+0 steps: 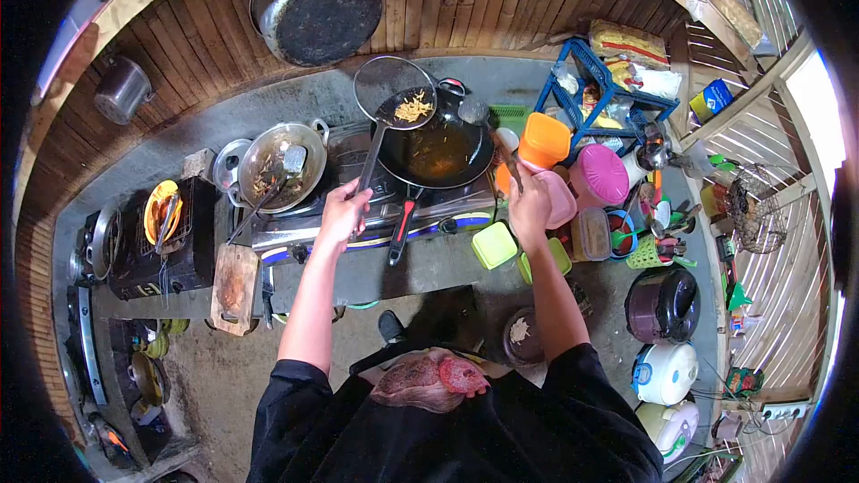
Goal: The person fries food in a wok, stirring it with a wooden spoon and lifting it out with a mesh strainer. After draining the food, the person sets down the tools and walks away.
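My left hand (343,217) is closed round the long handle of a round mesh strainer (374,89), which is tilted over the left rim of a black wok (447,150). Yellow fried strips (413,107) lie in the strainer's right part. Brownish oil sits in the wok, whose black and red handle (403,231) points toward me. My right hand (529,203) grips the handle of a ladle (474,111), its bowl at the wok's upper right rim.
Left of the wok stands a metal pan (284,167) with a spatula (293,159) inside. A cutting board (235,288) lies at the counter's front edge. Orange (546,140) and pink (604,174) containers and a blue rack (608,89) crowd the right side.
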Available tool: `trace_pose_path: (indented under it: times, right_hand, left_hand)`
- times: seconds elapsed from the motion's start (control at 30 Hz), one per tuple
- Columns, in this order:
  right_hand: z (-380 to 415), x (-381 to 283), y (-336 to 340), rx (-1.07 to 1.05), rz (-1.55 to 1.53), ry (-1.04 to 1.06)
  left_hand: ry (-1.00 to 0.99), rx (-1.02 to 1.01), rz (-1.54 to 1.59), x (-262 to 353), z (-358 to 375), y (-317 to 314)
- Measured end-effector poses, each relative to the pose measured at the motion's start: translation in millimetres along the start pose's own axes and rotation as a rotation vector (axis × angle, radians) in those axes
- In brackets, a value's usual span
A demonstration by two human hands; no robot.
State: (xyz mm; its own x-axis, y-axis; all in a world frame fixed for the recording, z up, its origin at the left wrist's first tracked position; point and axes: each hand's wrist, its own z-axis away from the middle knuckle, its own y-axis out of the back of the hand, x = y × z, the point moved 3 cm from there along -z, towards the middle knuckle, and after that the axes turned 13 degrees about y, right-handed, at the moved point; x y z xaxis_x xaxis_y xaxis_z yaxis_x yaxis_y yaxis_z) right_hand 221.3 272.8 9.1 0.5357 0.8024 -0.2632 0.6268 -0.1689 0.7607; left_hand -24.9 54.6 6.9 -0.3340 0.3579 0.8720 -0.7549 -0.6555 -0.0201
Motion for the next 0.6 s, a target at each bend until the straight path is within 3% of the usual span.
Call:
trace_pose_path:
  times: [0.6]
  right_hand:
    - [3.2,-13.9,-44.8,-0.148,-0.004,-0.028]
  left_hand:
    - [-0.02,-0.02,0.041,12.4,-3.2,-0.8]
